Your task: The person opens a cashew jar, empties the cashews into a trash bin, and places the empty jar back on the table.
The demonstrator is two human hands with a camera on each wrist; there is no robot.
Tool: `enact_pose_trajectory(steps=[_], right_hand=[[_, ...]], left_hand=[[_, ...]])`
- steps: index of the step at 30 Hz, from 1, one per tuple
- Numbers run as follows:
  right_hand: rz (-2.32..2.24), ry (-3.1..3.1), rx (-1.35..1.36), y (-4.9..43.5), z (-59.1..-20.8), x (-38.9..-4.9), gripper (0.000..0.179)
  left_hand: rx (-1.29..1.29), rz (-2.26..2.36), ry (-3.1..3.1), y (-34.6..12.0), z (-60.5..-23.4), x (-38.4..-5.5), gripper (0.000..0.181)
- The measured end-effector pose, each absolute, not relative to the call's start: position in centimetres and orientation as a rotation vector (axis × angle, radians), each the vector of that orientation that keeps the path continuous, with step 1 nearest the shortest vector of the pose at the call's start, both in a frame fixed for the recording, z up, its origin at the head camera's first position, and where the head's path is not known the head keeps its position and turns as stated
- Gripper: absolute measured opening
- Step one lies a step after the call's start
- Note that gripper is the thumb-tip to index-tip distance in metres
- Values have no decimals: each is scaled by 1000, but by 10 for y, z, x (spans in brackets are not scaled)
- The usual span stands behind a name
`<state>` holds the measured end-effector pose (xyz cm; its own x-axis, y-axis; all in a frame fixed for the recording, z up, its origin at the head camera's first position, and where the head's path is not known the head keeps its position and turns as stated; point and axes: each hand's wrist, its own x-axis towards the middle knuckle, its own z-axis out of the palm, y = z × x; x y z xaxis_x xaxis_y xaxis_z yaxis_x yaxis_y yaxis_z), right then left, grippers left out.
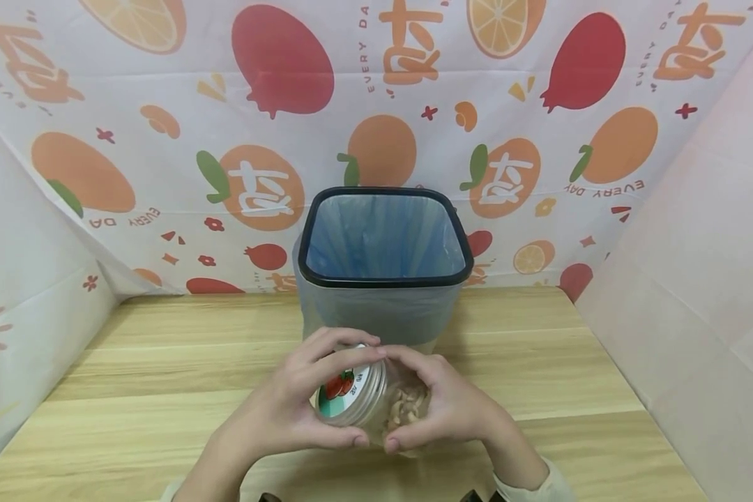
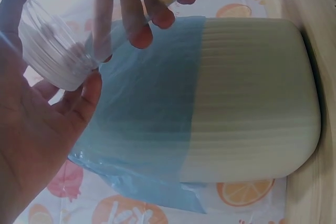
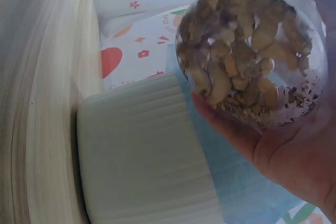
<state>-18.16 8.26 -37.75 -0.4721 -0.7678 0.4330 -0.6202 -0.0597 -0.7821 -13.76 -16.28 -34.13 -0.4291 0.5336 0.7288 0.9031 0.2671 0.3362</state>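
Two hands hold one clear jar point(image 1: 379, 404) above the bench point(image 1: 182, 376), on the near side of the bin point(image 1: 383, 307) that stands toward the bench's rear edge. Jar axis: crosswise between the bench's left and right edges — tilted, lid point(image 1: 349, 394) leftward and partly upward, base rightward. Left hand point(image 1: 295, 397): nearer the lid, thumb and fingers curled round its rim. Right hand point(image 1: 448, 404): nearer the base, thumb and fingers clamped round the body and the nut-like pieces point(image 1: 406, 408) inside. Contact between opposing fingertips cannot be determined.
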Motion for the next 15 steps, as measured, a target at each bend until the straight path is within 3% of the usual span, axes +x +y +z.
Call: enact_pose_trajectory(steps=[9,15], right_hand=[[-1555,2163,-1467,79,-378,-179,92],[-1576,2038,-1492,83,-380,-184,83]], left_hand=[[-1188,-974,-2163,-165,-344,-137,75],[-1274,-990,-2159,-166,-339,-135,82]])
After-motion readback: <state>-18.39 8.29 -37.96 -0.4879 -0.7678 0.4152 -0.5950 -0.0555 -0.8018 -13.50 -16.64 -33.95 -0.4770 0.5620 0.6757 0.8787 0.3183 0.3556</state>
